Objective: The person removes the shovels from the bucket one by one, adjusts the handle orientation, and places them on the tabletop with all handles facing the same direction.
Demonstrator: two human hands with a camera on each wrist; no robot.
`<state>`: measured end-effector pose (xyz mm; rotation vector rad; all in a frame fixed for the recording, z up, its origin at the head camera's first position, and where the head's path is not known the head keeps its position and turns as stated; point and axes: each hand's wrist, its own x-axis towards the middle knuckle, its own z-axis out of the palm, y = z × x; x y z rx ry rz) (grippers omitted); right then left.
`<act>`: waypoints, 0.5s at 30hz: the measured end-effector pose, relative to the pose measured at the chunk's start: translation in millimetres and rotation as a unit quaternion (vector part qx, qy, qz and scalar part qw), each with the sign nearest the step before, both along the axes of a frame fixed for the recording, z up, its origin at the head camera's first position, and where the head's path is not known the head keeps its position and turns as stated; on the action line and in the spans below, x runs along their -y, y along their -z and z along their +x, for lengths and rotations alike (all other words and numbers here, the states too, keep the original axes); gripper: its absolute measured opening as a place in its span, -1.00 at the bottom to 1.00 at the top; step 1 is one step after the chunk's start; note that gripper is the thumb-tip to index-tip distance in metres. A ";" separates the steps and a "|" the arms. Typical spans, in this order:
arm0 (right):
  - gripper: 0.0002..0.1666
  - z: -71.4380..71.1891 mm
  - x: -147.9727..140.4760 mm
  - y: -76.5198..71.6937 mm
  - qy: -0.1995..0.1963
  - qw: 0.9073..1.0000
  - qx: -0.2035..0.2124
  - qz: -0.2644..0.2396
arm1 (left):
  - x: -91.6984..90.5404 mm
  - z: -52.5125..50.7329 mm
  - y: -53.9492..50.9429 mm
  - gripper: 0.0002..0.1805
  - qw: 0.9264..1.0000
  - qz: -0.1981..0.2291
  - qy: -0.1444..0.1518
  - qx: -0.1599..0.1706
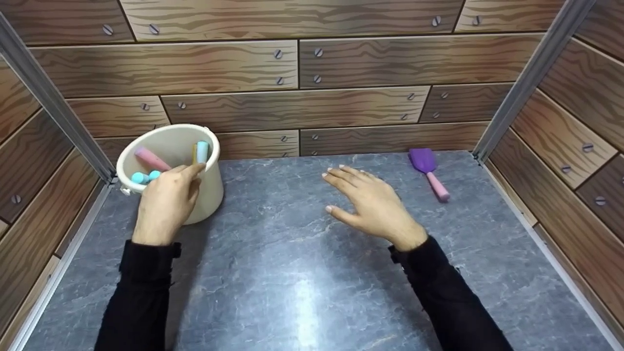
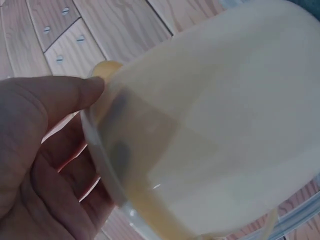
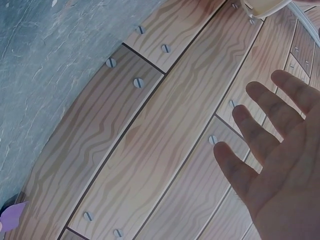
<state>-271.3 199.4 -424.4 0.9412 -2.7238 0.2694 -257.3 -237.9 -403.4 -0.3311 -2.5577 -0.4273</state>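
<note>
A cream bucket (image 1: pixel 207 195) stands at the left of the grey floor, its rim sloping down toward the left. Inside it are a pink handle (image 1: pixel 152 158), several turquoise rod-like ends (image 1: pixel 202 152) and a narrow yellow piece (image 1: pixel 194 153); their lower parts are hidden. My left hand (image 1: pixel 168 202) grips the near rim. In the left wrist view its thumb (image 2: pixel 75 92) lies at the rim against the bucket's wall (image 2: pixel 225 125). My right hand (image 1: pixel 370 202), fingers extended, hovers over the middle right and holds nothing. Beyond it lies a purple-bladed spatula (image 1: pixel 423 160) with a pink handle.
Wood-patterned panels (image 1: pixel 360 61) enclose the back and both sides. Grey metal corner posts (image 1: pixel 524 73) rise at the back, and pale metal edging (image 1: pixel 560 263) runs along the right side of the marbled grey surface (image 1: pixel 273 273).
</note>
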 end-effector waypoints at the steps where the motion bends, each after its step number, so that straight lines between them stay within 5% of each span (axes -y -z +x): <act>1: -0.08 0.5 0.0 -0.1 -0.001 1.000 0.001 0.001 | 0.4 1.9 -1.8 -0.62 1.000 0.000 0.007 0.004; 7: -0.08 3.8 1.9 -0.4 -0.015 1.000 -0.003 0.003 | 5.4 3.7 -17.1 -0.65 0.998 -0.012 0.045 0.050; 15: -0.08 8.3 4.2 -2.6 -0.028 0.999 -0.016 0.009 | 17.1 -6.9 -41.6 -0.56 0.990 -0.063 0.055 0.113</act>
